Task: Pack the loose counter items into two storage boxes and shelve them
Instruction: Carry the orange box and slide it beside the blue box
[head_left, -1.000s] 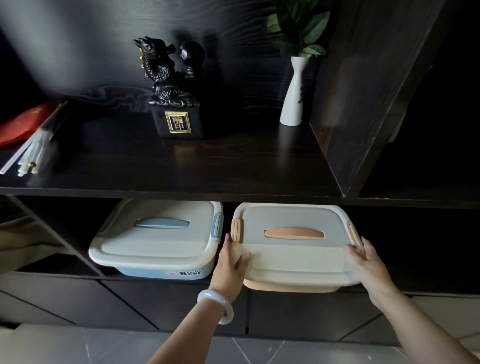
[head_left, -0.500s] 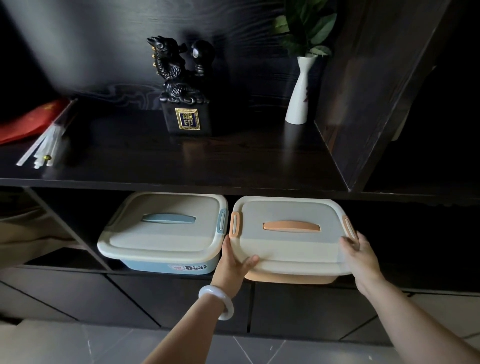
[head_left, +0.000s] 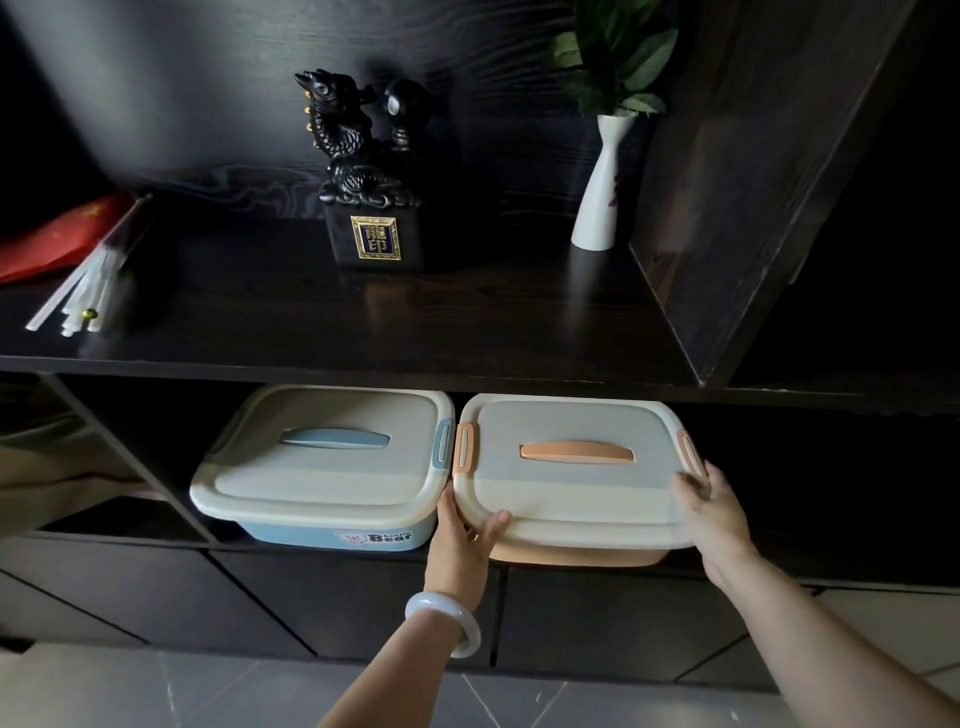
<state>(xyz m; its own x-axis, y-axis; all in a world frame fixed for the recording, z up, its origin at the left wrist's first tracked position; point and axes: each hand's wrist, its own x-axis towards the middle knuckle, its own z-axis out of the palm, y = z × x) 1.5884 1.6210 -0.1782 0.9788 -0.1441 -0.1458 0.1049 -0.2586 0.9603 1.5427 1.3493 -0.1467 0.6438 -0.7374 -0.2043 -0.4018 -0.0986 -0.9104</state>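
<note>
The orange-trimmed storage box (head_left: 571, 467), lid fitted, was gripped at its front corners by the left hand (head_left: 460, 540) and the right hand (head_left: 711, 514) and was located in the lower shelf (head_left: 119, 519) compartment, just beside the blue-trimmed storage box (head_left: 322, 467).

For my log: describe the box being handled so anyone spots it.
Under the dark shelf bearing the dragon statue, two lidded boxes sit together. The left hand and right hand hold the right box. Its trim is orange; the left box has blue.

The left grip (head_left: 460, 545) and right grip (head_left: 719, 519) hold the orange box (head_left: 571, 501).
</note>
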